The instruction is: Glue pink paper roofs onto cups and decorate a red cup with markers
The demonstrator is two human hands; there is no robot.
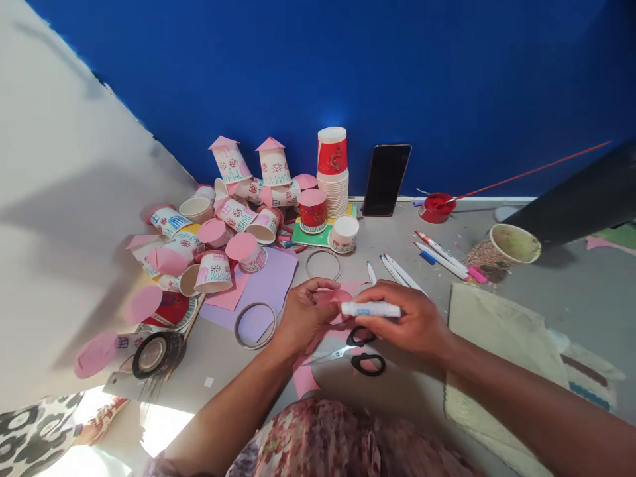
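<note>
My right hand (405,317) grips a white glue stick (370,309) with faint blue print, held level. Its left end meets a piece of pink paper (338,298), which my left hand (311,315) pinches between thumb and fingers. The paper's outline is partly covered by both hands. Just below them lie black-handled scissors (368,363) with the blades pointing left. Pink paper scraps (305,381) rest under and around the scissors.
Decorated paper cups (214,271) with pink paper tops crowd the left. A cup stack (332,189) and a phone (387,180) stand by the blue wall. Tape rolls (240,331), markers (442,255), a red paint pot (437,209), a used cup (511,245) and a cloth (491,331) lie around.
</note>
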